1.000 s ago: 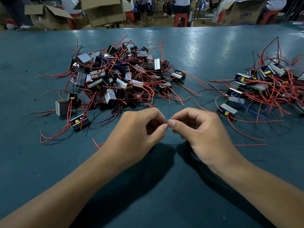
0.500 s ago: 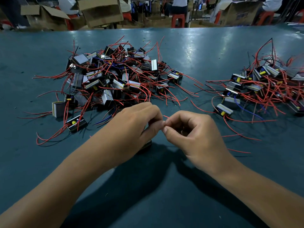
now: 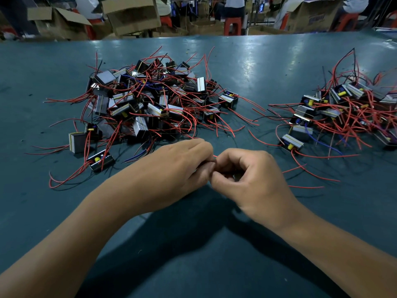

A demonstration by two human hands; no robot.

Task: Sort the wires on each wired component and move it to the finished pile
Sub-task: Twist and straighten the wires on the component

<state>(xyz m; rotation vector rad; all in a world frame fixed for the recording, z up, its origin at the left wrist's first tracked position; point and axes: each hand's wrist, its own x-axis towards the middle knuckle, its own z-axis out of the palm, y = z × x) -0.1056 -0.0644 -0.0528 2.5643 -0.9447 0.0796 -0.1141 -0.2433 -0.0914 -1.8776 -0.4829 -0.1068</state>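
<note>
We're working mid-desk (image 3: 268,61): left hand (image 3: 178,168) and right hand (image 3: 251,179) are meeting fingertip to fingertip, both curled tight and pinching a red wire (image 3: 215,156) that's peeking out between them. The component itself is hidden under the hands, can't tell how it's sitting. Big tangled pile (image 3: 150,104) is lying at 11 o'clock from the hands, second pile (image 3: 343,117) at 2 o'clock, well apart. Loose red wires (image 3: 309,179) are trailing at 3 o'clock. Cardboard boxes (image 3: 133,16) are sitting past the far edge.
</note>
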